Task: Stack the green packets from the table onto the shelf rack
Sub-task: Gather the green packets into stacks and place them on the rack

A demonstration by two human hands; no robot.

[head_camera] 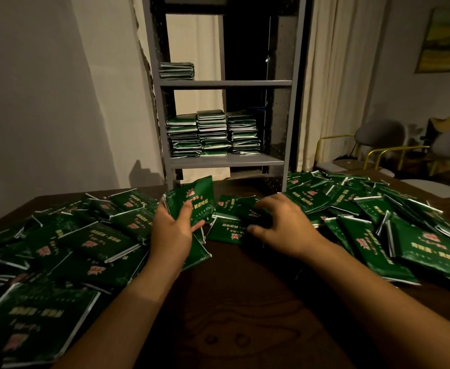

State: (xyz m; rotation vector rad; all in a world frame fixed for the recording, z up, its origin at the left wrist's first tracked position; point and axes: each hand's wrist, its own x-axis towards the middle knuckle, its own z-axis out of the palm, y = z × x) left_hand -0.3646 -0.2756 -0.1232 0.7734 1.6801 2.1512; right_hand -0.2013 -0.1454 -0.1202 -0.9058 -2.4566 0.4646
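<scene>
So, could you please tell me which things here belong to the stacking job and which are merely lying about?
Job: loose green foil packets on the dark wooden table; held bundle; grey metal shelf rack; stacked packets.
Bystanders: gold-framed grey chairs; cream curtain; framed painting.

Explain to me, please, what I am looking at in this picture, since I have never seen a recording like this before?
There is no machine here: a person wears a wide-angle camera on the head, so this single picture looks forward and down over their own bare arms. The dark brown wooden table is strewn with flat, glossy green foil packets printed in red and gold. The left hand grips a small bundle of those packets, tilted up off the table. The right hand reaches, fingers curled, onto a packet lying flat; whether it grips it is unclear. Behind the table stands a grey metal shelf rack, with three neat piles on its lower shelf and one short pile higher up.
</scene>
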